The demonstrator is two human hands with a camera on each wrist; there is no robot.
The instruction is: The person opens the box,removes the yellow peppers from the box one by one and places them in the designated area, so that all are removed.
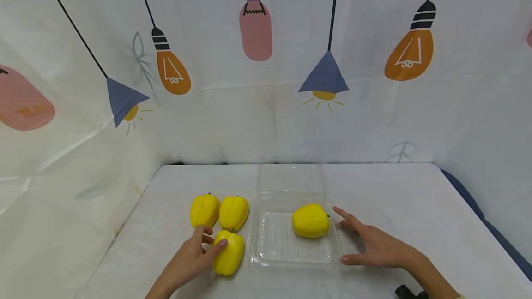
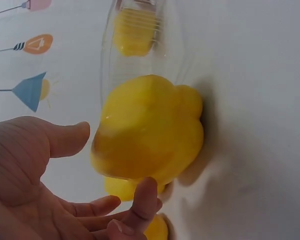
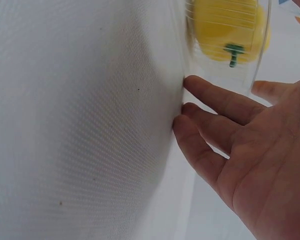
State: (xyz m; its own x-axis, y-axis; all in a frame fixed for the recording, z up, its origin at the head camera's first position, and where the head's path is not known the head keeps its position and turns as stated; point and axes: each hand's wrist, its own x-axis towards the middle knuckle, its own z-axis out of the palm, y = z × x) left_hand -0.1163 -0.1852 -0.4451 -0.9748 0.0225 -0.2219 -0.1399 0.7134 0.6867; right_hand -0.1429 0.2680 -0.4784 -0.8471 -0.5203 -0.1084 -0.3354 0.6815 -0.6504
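Observation:
My left hand (image 1: 192, 256) is at the nearest yellow bell pepper (image 1: 229, 254), its thumb and fingers spread around the near side. In the left wrist view a gap shows between the thumb (image 2: 72, 140) and this pepper, and a fingertip overlaps its lower edge. Two more yellow bell peppers, one (image 1: 205, 210) left and one (image 1: 234, 213) right, stand just behind it. Another yellow pepper (image 1: 310, 221) lies on its side in a clear plastic clamshell box (image 1: 270, 262). Beside the box's right edge, my right hand (image 1: 376, 245) holds nothing, fingers extended and fingertips at the tabletop.
The box's clear lid (image 1: 291, 180) is folded back toward the far table edge. A white table (image 1: 395, 193) carries everything, with a patterned curtain (image 1: 224, 119) behind it. A black object (image 1: 407, 292) shows at the front right, by the right forearm.

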